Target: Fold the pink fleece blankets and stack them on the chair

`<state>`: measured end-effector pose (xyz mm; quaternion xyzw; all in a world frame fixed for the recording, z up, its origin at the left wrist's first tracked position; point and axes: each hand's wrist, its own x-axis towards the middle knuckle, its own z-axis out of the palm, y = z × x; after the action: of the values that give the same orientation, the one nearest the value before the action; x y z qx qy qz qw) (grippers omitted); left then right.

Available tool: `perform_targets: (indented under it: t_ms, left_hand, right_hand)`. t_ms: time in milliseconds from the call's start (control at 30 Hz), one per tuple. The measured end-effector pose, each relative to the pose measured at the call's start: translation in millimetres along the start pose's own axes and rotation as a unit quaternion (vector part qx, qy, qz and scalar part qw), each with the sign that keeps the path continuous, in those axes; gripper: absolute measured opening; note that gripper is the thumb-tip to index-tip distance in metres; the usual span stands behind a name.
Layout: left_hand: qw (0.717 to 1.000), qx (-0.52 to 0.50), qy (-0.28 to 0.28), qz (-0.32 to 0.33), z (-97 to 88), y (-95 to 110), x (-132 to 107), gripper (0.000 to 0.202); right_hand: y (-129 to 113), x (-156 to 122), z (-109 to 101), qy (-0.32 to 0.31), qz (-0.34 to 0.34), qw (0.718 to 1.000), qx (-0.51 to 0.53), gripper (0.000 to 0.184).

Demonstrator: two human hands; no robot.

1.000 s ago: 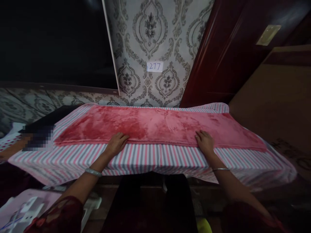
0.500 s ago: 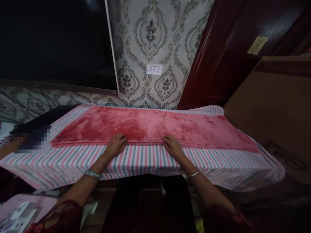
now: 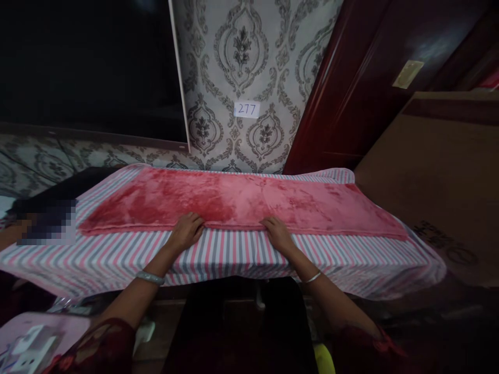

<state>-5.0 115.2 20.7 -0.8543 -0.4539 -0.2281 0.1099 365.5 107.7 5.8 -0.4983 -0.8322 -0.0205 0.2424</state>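
Prob. soft, floppy: long pink-red plush blanket (image 3: 241,200) on pink/grey-striped, cloth-covered surface (image 3: 230,252), nr front edge; L hand (image 3: 187,230), R hand (image 3: 277,232) at blanket's nr. side, fingers curled, grip unclear; best held there.

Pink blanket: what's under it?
Striped cloth shows past the blanket's edges; whatever lies beneath the blanket's middle is covered and can't be seen.

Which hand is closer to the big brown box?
Right. The right hand is at the near edge of the pink blanket, left of the box. The left hand is at that same edge, farther left from the box.
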Motion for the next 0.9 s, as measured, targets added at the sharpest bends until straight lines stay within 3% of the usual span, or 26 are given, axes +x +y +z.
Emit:
perform_targets:
  t_ms: [233,433,700,800,900]
  left_hand:
    - [1.0,-0.02,0.01,-0.009,0.5,-2.4,0.3,0.02]
    - [0.998,-0.039,0.008,-0.04,-2.9,7.0,-5.6,0.013]
    - [0.996,-0.028,-0.011,-0.079,-4.3,14.2,-17.3,0.009]
    - [0.989,-0.011,0.001,-0.144,-17.0,-1.4,-22.7,0.014]
    - [0.965,0.036,0.03,-0.26,-38.6,-34.6,-36.7,0.026]
  right_hand:
    - [1.4,-8.6,10.6,0.065,0.005,0.997,0.049,0.042]
    - [9.0,-16.7,20.4,0.12,-0.034,0.989,0.075,0.034]
    - [33.9,-22.6,41.1,0.125,-0.039,0.989,0.069,0.031]
    - [39.4,-23.7,44.4,0.126,-0.049,0.989,0.059,0.032]
    - [44.5,-24.6,46.8,0.125,-0.055,0.989,0.051,0.032]
